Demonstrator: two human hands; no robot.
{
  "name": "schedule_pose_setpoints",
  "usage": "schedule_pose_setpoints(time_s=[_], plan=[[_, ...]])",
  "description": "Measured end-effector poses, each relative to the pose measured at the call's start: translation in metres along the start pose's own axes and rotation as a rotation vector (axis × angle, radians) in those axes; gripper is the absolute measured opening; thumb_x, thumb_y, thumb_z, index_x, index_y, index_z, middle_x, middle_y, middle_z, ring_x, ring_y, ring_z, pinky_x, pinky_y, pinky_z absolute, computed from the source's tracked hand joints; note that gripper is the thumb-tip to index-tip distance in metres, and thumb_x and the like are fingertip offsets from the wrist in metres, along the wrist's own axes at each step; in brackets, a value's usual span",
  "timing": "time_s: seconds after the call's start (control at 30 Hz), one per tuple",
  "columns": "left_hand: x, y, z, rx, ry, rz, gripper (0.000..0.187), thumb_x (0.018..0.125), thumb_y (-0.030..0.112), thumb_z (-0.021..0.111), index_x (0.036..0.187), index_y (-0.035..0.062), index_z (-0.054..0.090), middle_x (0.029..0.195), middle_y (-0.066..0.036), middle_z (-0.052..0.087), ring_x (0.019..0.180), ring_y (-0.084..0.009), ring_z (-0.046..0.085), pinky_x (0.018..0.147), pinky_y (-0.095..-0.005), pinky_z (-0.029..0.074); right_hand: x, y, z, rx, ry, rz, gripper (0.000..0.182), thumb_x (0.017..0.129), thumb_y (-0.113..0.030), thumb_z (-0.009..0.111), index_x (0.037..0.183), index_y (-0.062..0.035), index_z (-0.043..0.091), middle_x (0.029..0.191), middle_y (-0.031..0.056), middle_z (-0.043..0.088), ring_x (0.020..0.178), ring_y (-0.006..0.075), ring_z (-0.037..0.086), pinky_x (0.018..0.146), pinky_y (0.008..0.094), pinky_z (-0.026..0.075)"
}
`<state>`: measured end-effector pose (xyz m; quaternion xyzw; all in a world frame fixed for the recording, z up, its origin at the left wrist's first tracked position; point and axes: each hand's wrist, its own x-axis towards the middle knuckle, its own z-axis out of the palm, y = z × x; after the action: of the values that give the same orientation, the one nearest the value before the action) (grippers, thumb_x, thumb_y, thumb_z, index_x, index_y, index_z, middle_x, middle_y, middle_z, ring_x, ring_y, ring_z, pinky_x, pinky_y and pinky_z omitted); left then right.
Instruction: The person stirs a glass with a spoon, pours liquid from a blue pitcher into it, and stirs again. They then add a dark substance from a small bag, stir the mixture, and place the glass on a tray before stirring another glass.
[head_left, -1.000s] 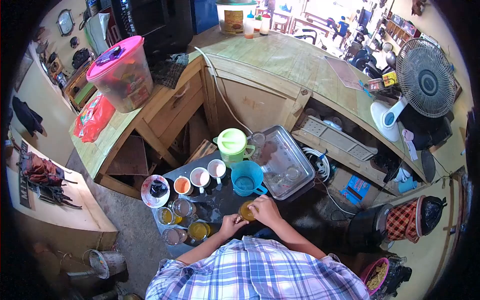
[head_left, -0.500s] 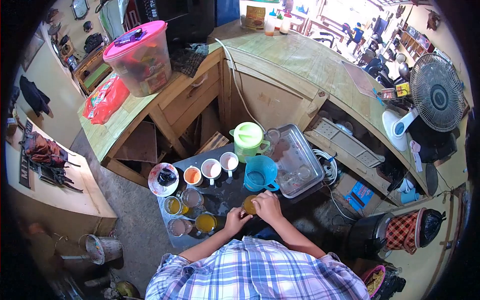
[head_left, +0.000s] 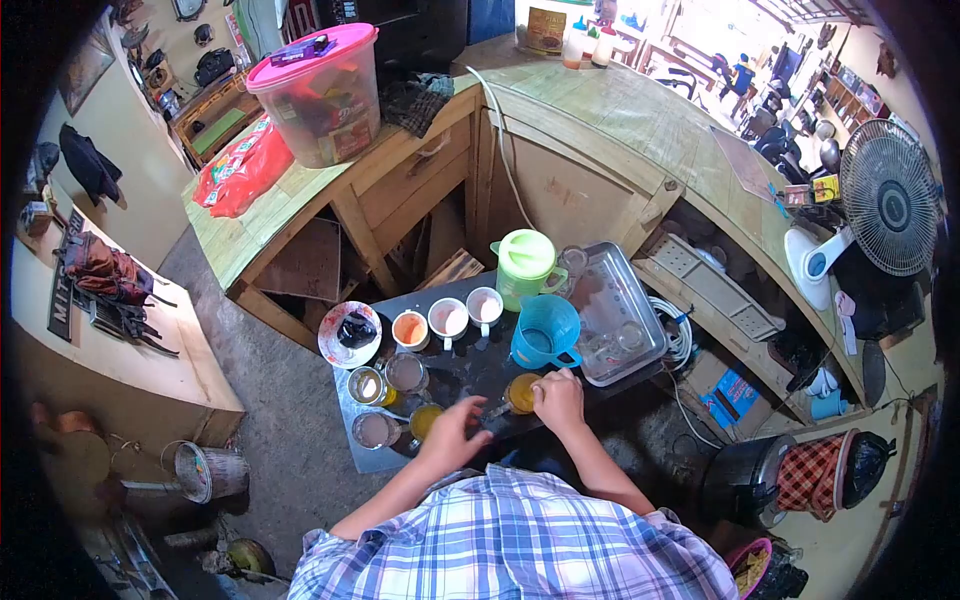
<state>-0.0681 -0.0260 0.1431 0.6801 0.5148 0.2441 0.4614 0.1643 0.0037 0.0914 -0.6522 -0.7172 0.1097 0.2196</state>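
My right hand [head_left: 560, 400] is closed at the right side of a glass mug of amber drink [head_left: 521, 393] on the low dark table [head_left: 470, 378]. Its fingers hide that edge of the mug. To the left, my left hand [head_left: 452, 437] hangs with fingers apart, holding nothing, beside another amber-filled mug [head_left: 424, 420] that it partly covers. Close by stand a mug of greyish drink [head_left: 376, 430], a second greyish one [head_left: 407, 374] and a yellow drink glass [head_left: 369, 386]. Behind the right hand is a blue measuring jug [head_left: 546, 330].
A lidded green pitcher [head_left: 526, 268] and a metal tray [head_left: 640, 345] with glassware sit at the table's back right. Several white cups, one an orange-filled cup [head_left: 410, 329], line the back beside a patterned plate [head_left: 349, 335]. A wooden counter [head_left: 570, 110] wraps around behind.
My left hand has left the amber mug and moved left, its fingers opening. My right hand stays at that mug. The whole view has shifted slightly.
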Motion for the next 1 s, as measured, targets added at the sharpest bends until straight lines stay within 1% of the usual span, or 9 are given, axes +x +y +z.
schedule_pose_setpoints(time_s=[0.1,0.3,0.37,0.47,0.53,0.7,0.8,0.97,1.0], plan=[[-0.024,-0.006,-0.022,0.060,0.273,-0.084,0.031,0.076,0.010,0.074,0.101,0.0007,0.059,0.083,-0.012,0.065,0.076,-0.0238,0.065,0.069,-0.0346,0.052,-0.002,0.007,0.005,0.133,-0.109,0.041,0.010,0.077,-0.014,0.065,0.077,-0.0087,0.074,0.082,0.0082,0.068,0.086,0.0283,0.061,0.077,0.0424,0.049],[-0.091,-0.064,-0.013,-0.089,0.252,-0.373,0.024,0.074,0.012,0.076,0.082,0.0007,0.057,0.069,-0.006,0.061,0.063,-0.0141,0.059,0.060,-0.0287,0.049,-0.006,0.004,0.009,0.054,0.001,0.072,0.010,0.075,-0.014,0.066,0.076,-0.0073,0.073,0.083,0.0102,0.069,0.084,0.0299,0.062,0.076,0.0431,0.049],[-0.104,-0.085,-0.005,-0.027,0.188,-0.469,0.032,0.073,0.015,0.077,0.092,0.0016,0.055,0.081,-0.009,0.062,0.074,-0.0134,0.060,0.066,-0.0287,0.049,-0.004,0.002,0.009,0.130,0.052,0.077,0.009,0.075,-0.013,0.066,0.075,-0.0074,0.073,0.084,0.0100,0.069,0.084,0.0293,0.062,0.074,0.0428,0.049],[-0.108,-0.116,0.012,-0.012,0.373,-0.533,0.050,0.074,0.016,0.077,0.113,0.0025,0.048,0.097,-0.014,0.060,0.088,-0.0181,0.059,0.077,-0.0325,0.049,-0.002,-0.001,0.004,-0.002,0.040,0.059,0.009,0.076,-0.013,0.066,0.075,-0.0070,0.073,0.083,0.0104,0.069,0.084,0.0294,0.062,0.075,0.0432,0.049],[-0.100,-0.134,0.015,0.081,0.282,-0.588,0.066,0.077,0.017,0.074,0.128,0.0008,0.037,0.114,-0.022,0.056,0.105,-0.0275,0.057,0.089,-0.0382,0.046,0.000,0.004,0.011,0.050,-0.007,0.060,0.010,0.076,-0.014,0.066,0.076,-0.0071,0.073,0.083,0.0101,0.068,0.084,0.0291,0.061,0.075,0.0434,0.049],[-0.082,-0.133,0.020,0.016,0.218,-0.496,0.056,0.084,0.018,0.068,0.126,-0.0046,0.037,0.120,-0.030,0.055,0.116,-0.0409,0.055,0.096,-0.0439,0.043,-0.001,0.004,0.012,0.051,0.070,0.018,0.011,0.077,-0.017,0.066,0.075,-0.0076,0.073,0.082,0.0087,0.068,0.086,0.0282,0.060,0.076,0.0443,0.048],[-0.075,-0.147,0.027,0.086,0.193,-0.425,0.055,0.088,0.021,0.065,0.126,-0.0050,0.036,0.112,-0.029,0.059,0.101,-0.0382,0.061,0.085,-0.0432,0.048,-0.002,0.004,0.013,0.007,-0.033,0.027,0.013,0.077,-0.019,0.067,0.074,-0.0081,0.073,0.081,0.0076,0.068,0.087,0.0279,0.060,0.075,0.0450,0.047],[-0.055,-0.147,0.036,0.068,0.059,-0.256,0.023,0.092,0.016,0.058,0.107,-0.0007,0.051,0.088,-0.020,0.063,0.075,-0.0332,0.063,0.068,-0.0433,0.048,-0.002,0.000,0.009,-0.026,0.012,0.064,0.012,0.076,-0.017,0.066,0.072,-0.0086,0.073,0.081,0.0070,0.068,0.087,0.0278,0.060,0.076,0.0446,0.046],[-0.048,-0.137,0.036,0.035,0.023,-0.268,0.014,0.092,0.011,0.053,0.097,-0.0025,0.052,0.091,-0.024,0.061,0.087,-0.0407,0.061,0.075,-0.0483,0.047,-0.001,0.003,0.011,-0.026,0.014,0.064,0.012,0.076,-0.017,0.066,0.072,-0.0086,0.073,0.081,0.0070,0.068,0.087,0.0278,0.060,0.076,0.0446,0.046]])
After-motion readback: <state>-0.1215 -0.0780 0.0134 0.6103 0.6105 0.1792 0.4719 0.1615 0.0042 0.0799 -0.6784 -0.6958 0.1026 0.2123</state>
